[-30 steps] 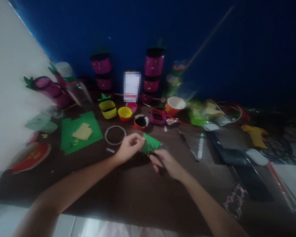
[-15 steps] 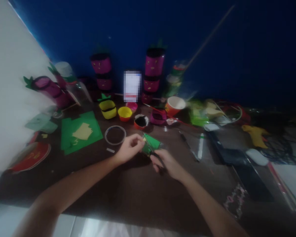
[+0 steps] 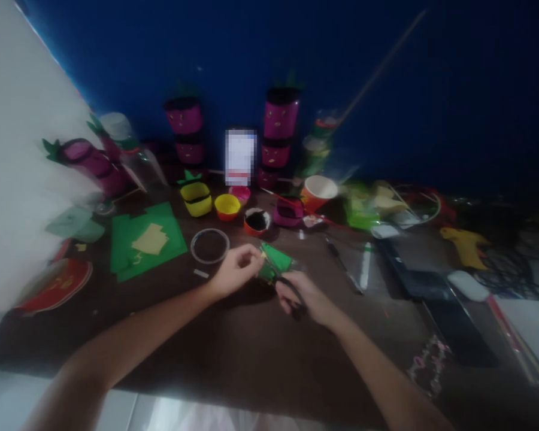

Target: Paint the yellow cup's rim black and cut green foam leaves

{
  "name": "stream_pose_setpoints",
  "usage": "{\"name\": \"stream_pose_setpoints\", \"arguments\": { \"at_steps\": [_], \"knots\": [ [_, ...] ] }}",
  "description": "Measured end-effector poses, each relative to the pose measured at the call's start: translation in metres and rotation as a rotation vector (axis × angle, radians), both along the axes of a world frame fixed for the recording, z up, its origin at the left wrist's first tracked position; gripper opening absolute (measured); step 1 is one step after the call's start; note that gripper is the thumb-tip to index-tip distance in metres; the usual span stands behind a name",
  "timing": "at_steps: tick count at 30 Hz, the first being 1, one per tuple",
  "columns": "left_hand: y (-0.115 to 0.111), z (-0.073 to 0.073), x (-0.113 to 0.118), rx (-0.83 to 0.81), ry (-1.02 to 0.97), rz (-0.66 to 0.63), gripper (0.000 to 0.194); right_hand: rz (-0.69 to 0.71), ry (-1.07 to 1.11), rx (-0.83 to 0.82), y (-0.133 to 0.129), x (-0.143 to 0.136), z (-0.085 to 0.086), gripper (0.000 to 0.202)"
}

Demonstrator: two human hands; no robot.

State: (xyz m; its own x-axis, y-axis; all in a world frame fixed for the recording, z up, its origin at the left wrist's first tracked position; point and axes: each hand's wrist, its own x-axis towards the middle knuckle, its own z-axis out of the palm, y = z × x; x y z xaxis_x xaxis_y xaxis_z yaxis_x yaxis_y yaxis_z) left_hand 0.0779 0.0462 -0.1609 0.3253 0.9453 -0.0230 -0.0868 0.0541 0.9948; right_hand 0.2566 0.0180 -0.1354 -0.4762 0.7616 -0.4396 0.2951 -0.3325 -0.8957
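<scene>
My right hand [image 3: 303,293] grips black-handled scissors [image 3: 288,286], whose blades point up and left toward my other hand. With fingertips pinched together, my left hand [image 3: 238,269] holds a small yellow paper piece [image 3: 263,254] close to the blade tips. The piece is tiny and blurred, so its outline is unclear. Just behind and beneath the blades lies a folded-looking green piece [image 3: 277,255] on the dark table [image 3: 233,353]. Left of my hands, a larger green sheet [image 3: 173,242] carries yellow paper [image 3: 150,239] and small scraps.
A clear round lid [image 3: 210,262] lies beside my left hand. Behind stand a small cup with black contents [image 3: 257,230], a yellow cup [image 3: 227,206] and a paper cup [image 3: 318,194]. A pen [image 3: 345,265] and white marker [image 3: 365,266] lie to the right.
My right hand has shifted very slightly right, and the scissors' handle loops look a little more spread. My left hand stays in place with the yellow paper piece.
</scene>
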Motion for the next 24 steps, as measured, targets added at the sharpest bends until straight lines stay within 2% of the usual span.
{"name": "stream_pose_setpoints", "arguments": {
  "at_steps": [24],
  "knots": [
    [0.0, 0.0018, -0.0001, -0.034, -0.005, 0.019, 0.029, 0.027, -0.005, 0.019, 0.001, 0.0025, 0.001, 0.045]
  ]
}}
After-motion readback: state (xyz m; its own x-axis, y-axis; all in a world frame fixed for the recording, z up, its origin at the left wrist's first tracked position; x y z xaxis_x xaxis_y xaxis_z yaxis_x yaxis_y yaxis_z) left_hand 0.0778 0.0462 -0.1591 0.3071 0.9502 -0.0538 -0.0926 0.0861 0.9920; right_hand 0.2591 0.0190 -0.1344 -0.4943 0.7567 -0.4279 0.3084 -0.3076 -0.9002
